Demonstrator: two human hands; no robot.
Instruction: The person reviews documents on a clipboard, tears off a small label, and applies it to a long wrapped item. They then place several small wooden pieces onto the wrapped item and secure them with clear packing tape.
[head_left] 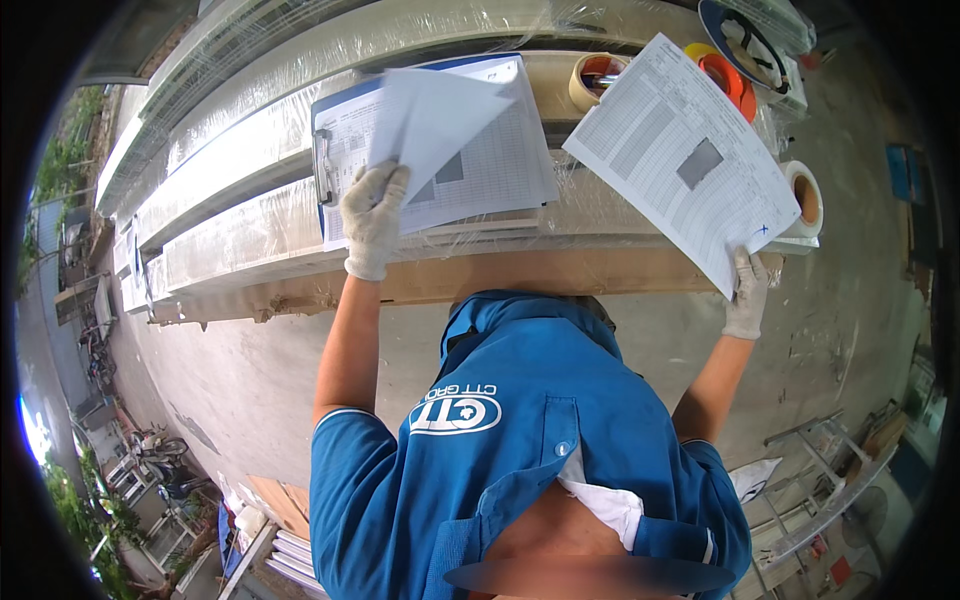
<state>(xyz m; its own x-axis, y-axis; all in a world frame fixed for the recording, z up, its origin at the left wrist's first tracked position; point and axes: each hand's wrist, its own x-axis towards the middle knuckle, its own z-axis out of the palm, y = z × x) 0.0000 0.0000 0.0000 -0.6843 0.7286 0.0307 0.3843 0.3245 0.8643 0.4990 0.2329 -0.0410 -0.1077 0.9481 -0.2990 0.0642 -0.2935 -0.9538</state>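
My left hand (374, 215), in a white knitted glove, pinches a paper sheet (430, 115) that is lifted and folded over above the blue clipboard (318, 110). Under it, more printed sheets (490, 175) lie on the board, whose metal clip (323, 165) is at the left end. Out to the right, my gloved right hand (746, 290) grips the lower corner of a printed form (650, 130). That form carries a table, a grey block and a small blue pen mark, and it hangs tilted over the tape rolls.
Long bundles wrapped in clear film (240, 150) lie beneath the papers. Beside the form are a cream tape roll (590, 82), an orange tape roll (735, 85), a white film roll (803, 198) and a dark blue cap (735, 40). A metal ladder (820, 465) is at lower right.
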